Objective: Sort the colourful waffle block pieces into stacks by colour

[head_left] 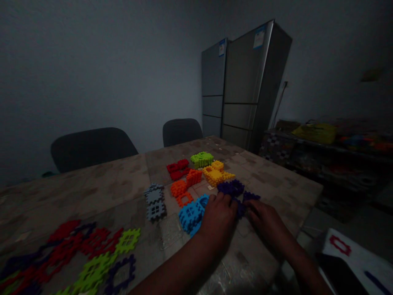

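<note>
My left hand (217, 217) and my right hand (267, 223) meet over a dark purple interlocking plastic piece (240, 208) on a mottled brown table (101, 186), and their fingers hide part of it. Just beyond lies a joined purple block (231, 188). A blue waffle-block build (190, 215) stands against my left hand. Farther off are grey (155, 203), orange (184, 184), red (178, 169), yellow (216, 174) and lime green (202, 159) builds. Flat red, purple and green grid pieces (70, 256) lie at the near left.
Two dark chairs (92, 149) stand beyond the table's far edge. Two steel refrigerators (245, 84) stand against the wall at the back right. A cluttered shelf (325, 149) sits to the right, and a white box with red markings (350, 258) sits at the lower right.
</note>
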The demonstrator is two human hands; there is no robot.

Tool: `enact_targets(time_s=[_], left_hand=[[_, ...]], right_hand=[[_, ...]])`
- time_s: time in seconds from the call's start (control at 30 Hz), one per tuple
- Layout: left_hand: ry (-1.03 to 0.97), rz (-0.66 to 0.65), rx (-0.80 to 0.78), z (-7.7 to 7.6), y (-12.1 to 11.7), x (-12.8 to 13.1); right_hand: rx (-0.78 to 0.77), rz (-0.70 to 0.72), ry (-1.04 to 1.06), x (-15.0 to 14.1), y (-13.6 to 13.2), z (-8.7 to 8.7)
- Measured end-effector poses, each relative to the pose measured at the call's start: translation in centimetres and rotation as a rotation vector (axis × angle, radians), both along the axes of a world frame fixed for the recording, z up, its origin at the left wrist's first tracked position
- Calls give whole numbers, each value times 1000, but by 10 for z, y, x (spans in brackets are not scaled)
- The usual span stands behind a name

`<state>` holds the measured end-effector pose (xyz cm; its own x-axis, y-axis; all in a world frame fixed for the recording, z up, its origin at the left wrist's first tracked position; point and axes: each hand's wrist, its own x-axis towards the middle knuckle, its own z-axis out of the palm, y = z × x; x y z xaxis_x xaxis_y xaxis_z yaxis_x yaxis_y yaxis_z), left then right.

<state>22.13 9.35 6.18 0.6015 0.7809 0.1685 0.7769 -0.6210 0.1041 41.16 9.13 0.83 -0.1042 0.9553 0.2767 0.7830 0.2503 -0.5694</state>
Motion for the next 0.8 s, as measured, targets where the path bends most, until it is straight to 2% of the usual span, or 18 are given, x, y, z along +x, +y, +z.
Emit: enact_targets(time_s=[0.47,0.63,0.8], left_hand=[[-33,-54,-39,-1,11,13],[-113,-89,-87,0,9,4],[-225,-104,-109,7,9,-14]], right_hand=[[81,-85,1,-4,-8,-11],[276,-125,-94,-15,-17,-17],[291,-107,-227,-41,-24,-11]])
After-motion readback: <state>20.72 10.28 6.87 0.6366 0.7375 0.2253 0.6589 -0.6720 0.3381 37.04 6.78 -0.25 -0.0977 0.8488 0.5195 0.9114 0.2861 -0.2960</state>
